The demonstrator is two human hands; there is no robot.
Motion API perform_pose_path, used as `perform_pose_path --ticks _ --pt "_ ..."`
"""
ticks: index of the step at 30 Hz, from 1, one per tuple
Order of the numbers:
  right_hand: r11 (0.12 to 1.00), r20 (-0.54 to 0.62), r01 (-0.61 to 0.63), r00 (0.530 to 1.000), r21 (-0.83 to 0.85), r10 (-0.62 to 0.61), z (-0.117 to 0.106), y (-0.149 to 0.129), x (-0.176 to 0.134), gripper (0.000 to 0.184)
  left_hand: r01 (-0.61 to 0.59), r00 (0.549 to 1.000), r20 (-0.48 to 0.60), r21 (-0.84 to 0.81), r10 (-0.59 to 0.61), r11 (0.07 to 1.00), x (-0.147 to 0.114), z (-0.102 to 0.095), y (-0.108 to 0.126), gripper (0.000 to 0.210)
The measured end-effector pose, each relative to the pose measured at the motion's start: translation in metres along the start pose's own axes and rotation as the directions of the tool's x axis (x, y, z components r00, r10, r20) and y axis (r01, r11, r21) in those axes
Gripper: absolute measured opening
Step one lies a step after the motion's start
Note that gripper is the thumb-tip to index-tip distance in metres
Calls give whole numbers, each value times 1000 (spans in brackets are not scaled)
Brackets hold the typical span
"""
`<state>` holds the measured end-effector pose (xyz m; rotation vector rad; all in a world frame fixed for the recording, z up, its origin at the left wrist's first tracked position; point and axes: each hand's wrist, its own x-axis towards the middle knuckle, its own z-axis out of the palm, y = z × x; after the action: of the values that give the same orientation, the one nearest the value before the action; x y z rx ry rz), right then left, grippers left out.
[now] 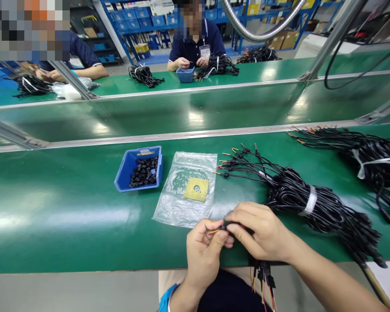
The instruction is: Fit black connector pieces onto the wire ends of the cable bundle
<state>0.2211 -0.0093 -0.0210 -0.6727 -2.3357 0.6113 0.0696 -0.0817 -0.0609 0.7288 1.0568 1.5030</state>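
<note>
Near the front edge of the green bench, my left hand (203,249) pinches a black cable end (223,227), with thin orange and yellow wires showing by the thumb. My right hand (263,229) meets it from the right, its fingers closed on the same cable end and partly covering it. Under my right wrist, several black connectors (264,274) with red and yellow wires hang over the bench edge. Just beyond my right hand lies a tied bundle of black cables (289,190), its stripped ends pointing left.
A blue bin (119,182) holds small black parts (144,172). Beside it, a yellow square pad (191,194) with a hole lies on a clear plastic bag (172,212). Another cable bundle (383,160) is at right. Metal posts divide the bench; two co-workers sit opposite.
</note>
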Motion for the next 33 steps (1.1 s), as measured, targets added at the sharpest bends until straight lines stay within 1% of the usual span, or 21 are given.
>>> perform_pose_path --ticks 2,4,8,12,15,19,21,24,25,28,30,33 --pt "1000 -16 6 1000 10 -6 0 1 0 14 13 1000 -10 4 -13 1000 0 0 0 11" --pt "999 -7 40 999 29 -40 0 2 -1 17 -11 1000 0 18 11 1000 0 1 1 10" --pt "997 0 69 998 36 -69 1 2 -1 22 -89 994 72 56 85 994 2 2 6 8" --pt "997 -2 78 997 3 -78 0 -1 1 23 -109 987 126 73 99 991 2 0 5 8" --pt "996 16 85 996 -28 -85 0 -2 2 25 -128 986 118 86 117 988 1 0 3 10" --pt "996 46 82 996 -17 -81 -2 -1 1 28 -150 985 101 100 140 984 2 1 2 9" --pt "997 74 72 995 -9 -71 -3 0 -1 28 -131 988 95 117 120 984 2 2 4 8" --pt "998 117 58 992 -2 -57 -6 4 -2 25 -44 998 55 118 38 992 3 3 6 10" --pt "999 108 53 993 -4 -52 -7 5 -3 22 -9 999 34 107 6 994 3 3 6 12" --pt "999 27 38 999 1 -38 -7 8 -2 13 58 998 -2 80 -58 995 3 4 7 18" --pt "999 2 39 999 22 -39 -6 8 -1 12 61 998 4 73 -62 995 4 4 8 18" --pt "997 23 60 998 48 -61 -4 8 0 16 15 1000 20 50 -16 999 3 5 8 13"
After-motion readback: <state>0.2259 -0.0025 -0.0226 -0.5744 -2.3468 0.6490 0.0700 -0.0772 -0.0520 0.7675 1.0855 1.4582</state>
